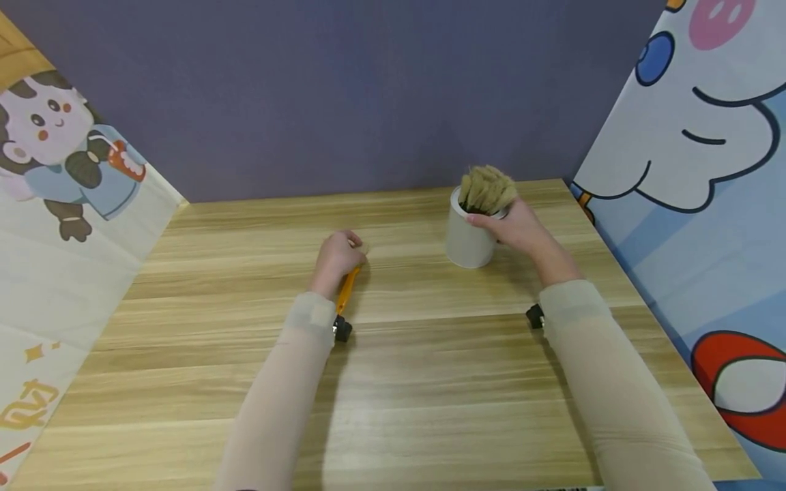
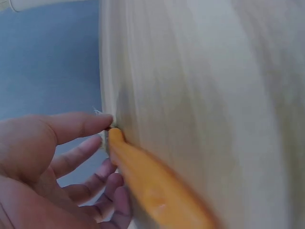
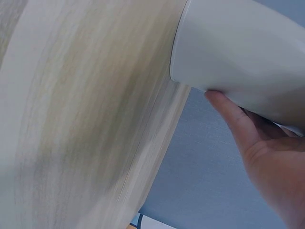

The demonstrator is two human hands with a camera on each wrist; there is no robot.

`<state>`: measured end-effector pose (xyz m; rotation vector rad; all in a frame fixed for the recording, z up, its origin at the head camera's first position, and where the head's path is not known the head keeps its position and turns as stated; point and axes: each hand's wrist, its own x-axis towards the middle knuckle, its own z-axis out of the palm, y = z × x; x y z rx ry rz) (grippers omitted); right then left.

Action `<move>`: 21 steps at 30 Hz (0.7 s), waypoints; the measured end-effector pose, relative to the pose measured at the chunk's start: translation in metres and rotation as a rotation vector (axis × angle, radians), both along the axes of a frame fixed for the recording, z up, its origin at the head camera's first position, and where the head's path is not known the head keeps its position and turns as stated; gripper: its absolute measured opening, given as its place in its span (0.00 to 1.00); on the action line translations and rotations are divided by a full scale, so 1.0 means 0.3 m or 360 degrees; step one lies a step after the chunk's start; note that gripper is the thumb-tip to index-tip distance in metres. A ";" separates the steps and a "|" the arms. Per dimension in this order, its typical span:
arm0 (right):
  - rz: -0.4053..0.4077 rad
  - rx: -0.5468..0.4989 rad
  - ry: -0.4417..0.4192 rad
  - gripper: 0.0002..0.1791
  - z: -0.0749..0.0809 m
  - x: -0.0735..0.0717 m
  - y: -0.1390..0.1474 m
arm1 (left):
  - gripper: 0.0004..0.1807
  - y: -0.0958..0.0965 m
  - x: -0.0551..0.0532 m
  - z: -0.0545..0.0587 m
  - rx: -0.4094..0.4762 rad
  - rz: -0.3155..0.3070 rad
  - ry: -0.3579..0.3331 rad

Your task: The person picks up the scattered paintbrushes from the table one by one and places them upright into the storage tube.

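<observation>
Near the middle of the table, my left hand [image 1: 336, 259] pinches the far end of an orange-handled brush [image 1: 348, 290] between thumb and forefinger. In the left wrist view, the orange handle [image 2: 159, 191] lies low along the wood, and pale wisps show by the thumb tip; the fingers hide most of its head. To the right, a light grey cylindrical pot [image 1: 468, 242] stands upright, with a thick bunch of tan bristle heads [image 1: 488, 189] rising from it. My right hand [image 1: 522, 228] grips this pot near its rim, thumb at the front; the far fingers are partly hidden.
The wood-grain table [image 1: 399, 382] runs back to a dark purple-grey wall panel [image 1: 319, 102]. Printed cartoon panels flank it at left [image 1: 55, 273] and right [image 1: 681, 232]. The pot stands close to the back edge.
</observation>
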<state>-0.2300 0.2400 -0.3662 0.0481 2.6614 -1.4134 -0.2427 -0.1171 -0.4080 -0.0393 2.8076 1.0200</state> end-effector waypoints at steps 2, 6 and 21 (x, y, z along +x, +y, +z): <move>0.0002 0.0006 -0.0006 0.62 0.000 0.001 -0.002 | 0.25 -0.002 0.000 0.007 -0.0054 -0.0027 0.0001; 0.0011 0.0000 -0.0018 0.62 0.002 0.004 -0.004 | 0.41 -0.006 0.001 0.022 -0.0072 -0.0020 -0.0055; 0.0024 0.0022 0.0005 0.61 0.006 0.014 -0.004 | 0.16 -0.014 -0.005 0.030 -0.0199 -0.0018 -0.0121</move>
